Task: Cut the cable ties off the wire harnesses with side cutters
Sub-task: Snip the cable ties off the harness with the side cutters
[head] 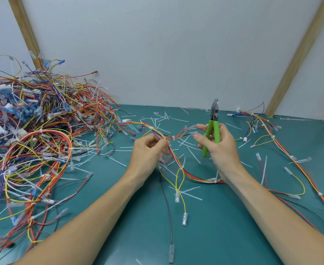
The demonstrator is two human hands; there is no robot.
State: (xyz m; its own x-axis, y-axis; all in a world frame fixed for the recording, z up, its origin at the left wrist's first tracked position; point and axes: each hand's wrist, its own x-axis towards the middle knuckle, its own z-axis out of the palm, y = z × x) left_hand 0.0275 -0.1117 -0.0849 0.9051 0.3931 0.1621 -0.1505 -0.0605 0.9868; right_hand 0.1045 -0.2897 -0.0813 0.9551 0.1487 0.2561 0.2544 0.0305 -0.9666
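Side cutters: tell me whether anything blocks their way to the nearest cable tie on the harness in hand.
Nothing visible does. The side cutters point up in the right hand, away from the harness that the left hand grips. The nearest cable tie sits exposed between the two hands, above the mat.

Left hand (149,150) and right hand (219,144): both bare, no gloves, rings or watch. Forearms bare to frame edge at 6 o'clock; no sleeves visible.
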